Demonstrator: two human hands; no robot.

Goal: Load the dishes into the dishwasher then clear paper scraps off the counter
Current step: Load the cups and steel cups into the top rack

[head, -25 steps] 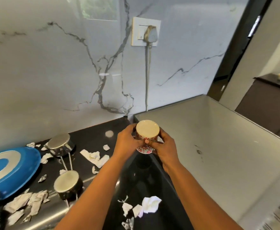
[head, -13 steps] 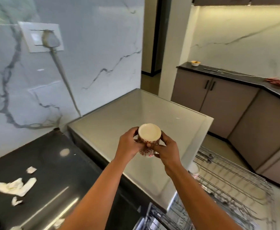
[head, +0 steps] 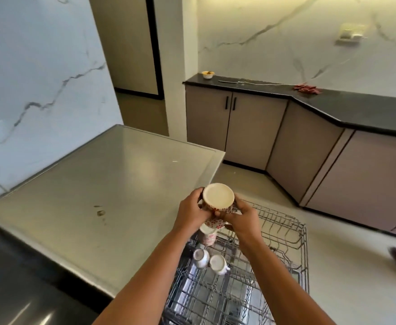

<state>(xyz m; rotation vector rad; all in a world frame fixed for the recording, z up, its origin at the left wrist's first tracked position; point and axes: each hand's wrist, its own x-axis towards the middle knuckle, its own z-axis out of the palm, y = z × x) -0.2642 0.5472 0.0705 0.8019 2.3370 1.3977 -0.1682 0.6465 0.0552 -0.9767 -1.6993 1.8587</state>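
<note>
A white cup with red flowers [head: 218, 198] is held upside down, its pale base facing up. My left hand [head: 191, 211] grips its left side and my right hand [head: 241, 216] grips its right side. The cup hangs above the far left corner of the pulled-out wire dishwasher rack [head: 283, 233]. In the rack below lie another flowered cup [head: 207, 235] and two small white cups [head: 201, 257] [head: 218, 263], all upturned.
The dishwasher's steel top [head: 103, 198] spreads to the left, with the black counter [head: 9, 285] at lower left. Grey cabinets [head: 251, 127] under a black worktop line the far wall, bearing a small bowl [head: 207, 74] and a red cloth [head: 306, 87].
The view has swung right from the scrap-littered counter to the open rack. Both hands have carried the cup across the steel top and now hold it over the rack.
</note>
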